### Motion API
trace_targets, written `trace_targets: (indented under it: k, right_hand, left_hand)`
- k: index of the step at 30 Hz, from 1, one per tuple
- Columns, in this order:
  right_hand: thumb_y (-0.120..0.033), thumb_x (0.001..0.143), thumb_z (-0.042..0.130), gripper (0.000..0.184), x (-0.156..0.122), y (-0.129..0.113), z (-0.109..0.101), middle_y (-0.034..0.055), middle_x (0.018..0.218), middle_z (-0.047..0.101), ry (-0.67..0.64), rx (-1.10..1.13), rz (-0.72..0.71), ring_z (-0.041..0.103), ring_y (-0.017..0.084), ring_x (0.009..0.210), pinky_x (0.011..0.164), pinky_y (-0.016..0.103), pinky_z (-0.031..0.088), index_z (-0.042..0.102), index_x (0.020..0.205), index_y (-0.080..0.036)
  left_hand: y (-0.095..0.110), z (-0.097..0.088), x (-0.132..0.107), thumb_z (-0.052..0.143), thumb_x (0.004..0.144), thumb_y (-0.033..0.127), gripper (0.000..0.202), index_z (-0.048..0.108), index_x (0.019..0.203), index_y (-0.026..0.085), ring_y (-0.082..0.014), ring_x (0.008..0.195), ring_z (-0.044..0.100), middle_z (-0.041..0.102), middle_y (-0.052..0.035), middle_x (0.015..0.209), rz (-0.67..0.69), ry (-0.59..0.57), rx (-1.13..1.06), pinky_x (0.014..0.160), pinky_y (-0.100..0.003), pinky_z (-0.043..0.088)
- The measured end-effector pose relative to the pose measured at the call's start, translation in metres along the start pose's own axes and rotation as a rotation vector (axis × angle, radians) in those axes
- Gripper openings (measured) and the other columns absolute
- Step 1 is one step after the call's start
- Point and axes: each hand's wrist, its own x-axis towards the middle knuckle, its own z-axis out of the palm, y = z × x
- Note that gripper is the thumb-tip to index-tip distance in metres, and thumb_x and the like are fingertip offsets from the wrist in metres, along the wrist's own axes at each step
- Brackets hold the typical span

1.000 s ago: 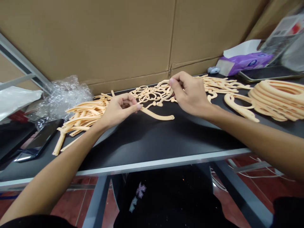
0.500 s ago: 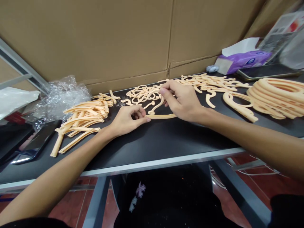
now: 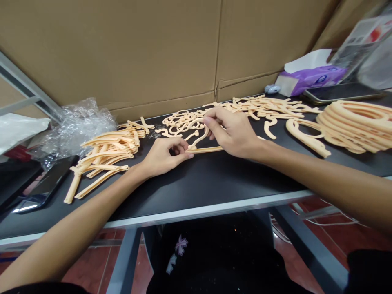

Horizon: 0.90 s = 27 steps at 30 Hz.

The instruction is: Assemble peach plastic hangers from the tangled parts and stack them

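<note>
My left hand pinches the left end of a long, cream-coloured plastic strip between thumb and fingers. Above the strip, my right hand grips a curved cream plastic piece by its upper part. The lower rounded end of that curved piece meets the strip's left end close to my left fingertips; whether it is seated there I cannot tell. My right hand hides part of the strip. Behind both hands spreads a pile of small curved pieces in the same cream plastic.
Straight cream strips lie heaped at left, beside crumpled clear plastic wrap and a dark phone. Stacked cream oval frames stand at right. Behind them are a purple tissue pack and a tablet-like device. Cardboard walls the back.
My right hand has moved slightly left and down with the curved piece. The piece's lower end has come from just above the strip to its left end. My left hand stays nearly still.
</note>
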Motion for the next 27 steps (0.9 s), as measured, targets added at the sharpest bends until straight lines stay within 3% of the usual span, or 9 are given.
trace_targets:
  k: [6, 13, 27]
  right_hand:
    - [-0.049, 0.109, 0.043, 0.031, 0.0002, 0.0008, 0.0004, 0.0012, 0.076, 0.068, -0.015, 0.003, 0.0, 0.065, 0.017, 0.068, 0.068, 0.033, 0.05, 0.057, 0.098, -0.024]
    - [-0.036, 0.108, 0.046, 0.02, -0.0004, 0.0008, 0.0002, 0.0012, 0.076, 0.067, -0.035, 0.016, -0.032, 0.062, 0.017, 0.067, 0.069, 0.032, 0.047, 0.055, 0.095, -0.024]
    - [-0.028, 0.106, 0.049, 0.017, 0.0006, -0.0035, -0.0032, 0.0007, 0.076, 0.067, -0.052, -0.086, -0.154, 0.058, 0.014, 0.065, 0.066, 0.028, 0.042, 0.059, 0.095, -0.02]
  left_hand:
    - [0.001, -0.0003, -0.0006, 0.078, 0.083, 0.04, 0.022, 0.071, 0.08, 0.019, -0.0132, 0.063, 0.061, 0.07, 0.0006, 0.069, 0.015, -0.008, -0.001, 0.067, -0.027, 0.05]
    - [-0.0004, -0.0005, -0.0008, 0.078, 0.084, 0.04, 0.022, 0.073, 0.082, 0.018, -0.0128, 0.064, 0.062, 0.07, 0.0003, 0.07, 0.033, 0.006, -0.011, 0.067, -0.026, 0.05]
    - [-0.0014, -0.0009, -0.0009, 0.076, 0.088, 0.038, 0.023, 0.077, 0.084, 0.015, -0.0115, 0.064, 0.062, 0.072, -0.0004, 0.07, 0.092, -0.017, 0.031, 0.065, -0.024, 0.049]
